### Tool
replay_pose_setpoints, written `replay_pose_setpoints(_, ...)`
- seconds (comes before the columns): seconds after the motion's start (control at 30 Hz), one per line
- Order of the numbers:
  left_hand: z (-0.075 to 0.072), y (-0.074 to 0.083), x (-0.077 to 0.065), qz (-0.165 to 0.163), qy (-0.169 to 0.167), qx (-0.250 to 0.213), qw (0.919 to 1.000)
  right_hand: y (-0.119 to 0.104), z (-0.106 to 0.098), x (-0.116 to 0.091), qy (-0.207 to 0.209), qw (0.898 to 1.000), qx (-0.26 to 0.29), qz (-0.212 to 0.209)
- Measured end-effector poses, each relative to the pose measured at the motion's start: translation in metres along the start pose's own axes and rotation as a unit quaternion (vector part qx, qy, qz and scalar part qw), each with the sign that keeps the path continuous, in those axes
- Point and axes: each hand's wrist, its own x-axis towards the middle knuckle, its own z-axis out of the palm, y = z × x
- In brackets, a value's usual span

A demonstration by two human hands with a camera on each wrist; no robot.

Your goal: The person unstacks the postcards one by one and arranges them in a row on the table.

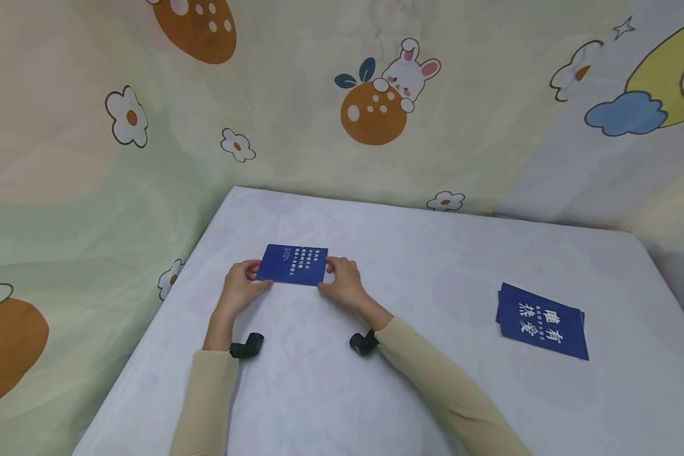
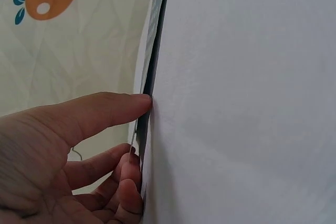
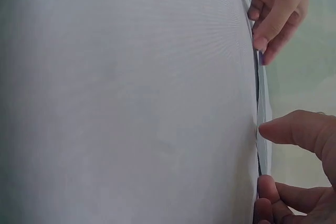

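- Closest to me, two beige sleeves (image 1: 208, 399) reach in over the counter (image 1: 433, 272), cut off at the bottom of the head view; the rest of the person is out of sight.
- A small black device (image 1: 247, 346) sits at the left wrist, and a matching one (image 1: 364, 342) at the right.
- The left hand (image 1: 237, 290) has its fingers clamped on the near left corner of a blue card (image 1: 292, 265), thumb at the long near edge, the others curled by the short side.
- The right hand (image 1: 344, 284) mirrors it, fingers clamped on the near right corner.
- The card lies left of the counter's middle, between both hands, white lettering up; the smallest print is too fine to read. Both wrist views catch it nearly edge-on, so its face is hidden there, and I cannot tell whether it is one card or several.
- Well to the right lies a pile of blue cards (image 1: 544, 323), slightly fanned; the top one hides most of those beneath, so their number is unclear.
- Beyond the counter hangs a pale printed backdrop (image 1: 296, 76): a rabbit (image 1: 403, 79) on an orange fruit, daisies, and a yellow moon (image 1: 655, 69) cut off at the right.
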Motion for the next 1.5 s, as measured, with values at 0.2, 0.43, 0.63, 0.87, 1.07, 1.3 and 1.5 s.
replay_pose_setpoints(0.2, -0.002, 0.0, -0.001, -0.015, -0.007, 0.011, 0.9998, -0.002, -0.001, 0.001, 0.001, 1.0, -0.025, 0.002)
replay_pose_setpoints(0.43, 0.0, 0.001, 0.0, -0.02, 0.005, 0.012, 0.9997, -0.003, 0.0, 0.001, 0.011, 0.999, -0.028, 0.01)
replay_pose_setpoints(0.63, 0.004, 0.002, 0.001, -0.024, 0.009, 0.013, 0.9996, -0.001, 0.001, 0.001, 0.018, 0.999, -0.033, 0.011)
replay_pose_setpoints(0.87, 0.006, 0.004, 0.001, -0.023, 0.002, 0.008, 0.9997, 0.002, 0.001, -0.001, 0.017, 0.999, -0.029, 0.012)
replay_pose_setpoints(1.07, 0.004, 0.005, 0.0, -0.029, 0.006, 0.003, 0.9996, 0.001, -0.002, -0.008, 0.006, 1.0, -0.018, 0.001)
replay_pose_setpoints(1.3, 0.004, 0.008, -0.002, -0.051, 0.019, 0.003, 0.9985, 0.001, -0.009, -0.016, -0.008, 1.0, -0.004, -0.006)
replay_pose_setpoints(1.5, 0.007, 0.013, -0.002, -0.032, 0.065, -0.001, 0.9974, 0.002, -0.018, -0.021, -0.035, 0.999, 0.014, -0.002)
